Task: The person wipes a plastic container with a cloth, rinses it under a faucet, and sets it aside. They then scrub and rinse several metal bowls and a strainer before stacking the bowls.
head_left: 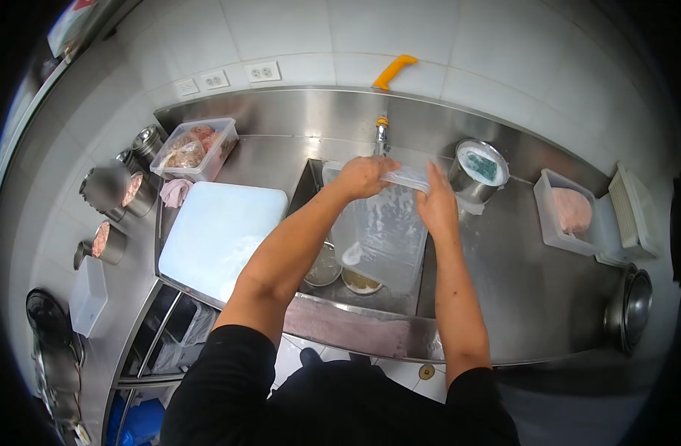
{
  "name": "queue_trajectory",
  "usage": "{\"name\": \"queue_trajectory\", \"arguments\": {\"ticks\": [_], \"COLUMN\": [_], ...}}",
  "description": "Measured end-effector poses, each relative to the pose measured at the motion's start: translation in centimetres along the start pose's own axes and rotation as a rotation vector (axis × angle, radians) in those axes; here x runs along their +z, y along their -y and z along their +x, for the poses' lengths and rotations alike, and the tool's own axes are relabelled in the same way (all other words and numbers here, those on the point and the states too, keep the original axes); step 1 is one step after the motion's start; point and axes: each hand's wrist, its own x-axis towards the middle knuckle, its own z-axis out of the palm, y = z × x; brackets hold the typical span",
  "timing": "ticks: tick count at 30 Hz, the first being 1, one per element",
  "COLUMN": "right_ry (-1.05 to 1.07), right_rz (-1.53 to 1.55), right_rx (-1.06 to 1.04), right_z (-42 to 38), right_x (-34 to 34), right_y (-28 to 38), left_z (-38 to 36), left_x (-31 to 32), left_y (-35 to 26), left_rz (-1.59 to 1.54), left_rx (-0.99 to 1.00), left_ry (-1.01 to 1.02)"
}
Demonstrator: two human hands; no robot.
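Over the sink (422,286), a clear plastic container (389,238) with white suds on it is tilted below the faucet (382,134). My left hand (366,177) is closed on the container's far edge at its left side. At the right end of that same edge is my right hand (439,201), its fingers fairly straight and its thumb against the rim. Beneath the container, a metal bowl (324,267) and a second bowl (361,282) holding something yellowish lie in the sink.
Left of the sink are a white cutting board (220,230), a pink cloth (175,192) and a tub of meat (195,149). A metal pot (479,172) with suds and a green scrubber stands right of it. Farther right are a tub with pink meat (567,212) and metal bowls (629,311).
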Motion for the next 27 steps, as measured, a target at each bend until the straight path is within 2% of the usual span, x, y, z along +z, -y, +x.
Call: {"name": "queue_trajectory", "arguments": {"ticks": [2,3,5,8,10,12,14,17,19,20,22,23,24,27], "right_ry": [0.127,0.193,0.053,-0.103,-0.173,-0.218,-0.149,0.165,0.343,0.340,0.341,0.353,0.366,0.510], "right_rz": [-0.009,-0.012,0.100,0.130,0.042,-0.105,-0.029,-0.123,-0.110,-0.017,0.168,0.180,0.193,0.404], "right_rx": [-0.113,-0.170,-0.153,-0.141,-0.177,-0.269,-0.394,-0.418,-0.415,-0.430,-0.466,-0.407,-0.345,-0.093], "right_z": [1.6,1.8,1.5,1.3,0.7,-0.7,-3.1,-7.5,-8.8,-8.8,-9.0,-8.6,-7.9,-5.7], "right_x": [-0.5,-0.8,-1.0,-1.1,-0.9,0.6,2.7,3.3,2.5,2.5,2.3,2.1,2.0,4.4], "right_y": [-0.6,-0.9,-1.0,-0.3,0.2,1.8,4.1,8.0,9.8,9.9,9.5,9.3,8.9,5.8], "left_z": [0.6,0.5,0.3,-1.3,-2.6,-3.5,-5.2,-6.5,-8.1,-9.0,-10.6,-11.2,-11.7,-13.7], "left_x": [-0.9,-1.6,-2.8,-2.6,2.8,3.5,0.3,3.2,2.2,1.6,0.8,0.5,0.3,-0.2], "left_y": [-0.8,-1.5,-2.9,-2.5,2.6,2.6,-2.9,-1.8,-2.7,-2.8,-1.9,-1.6,-1.7,-0.4], "left_rz": [-0.009,0.084,0.272,0.320,-0.366,-1.181,-2.099,-1.982,-1.910,-1.872,-1.898,-1.909,-1.885,-1.831], "left_rx": [-0.001,-0.060,-0.177,-0.500,-0.768,-0.889,-0.799,-0.846,-0.875,-0.895,-0.759,-0.689,-0.742,-0.836], "left_ry": [0.072,0.062,0.035,-0.357,-0.519,-0.552,-0.403,-0.451,-0.455,-0.453,-0.462,-0.469,-0.554,-0.566]}}
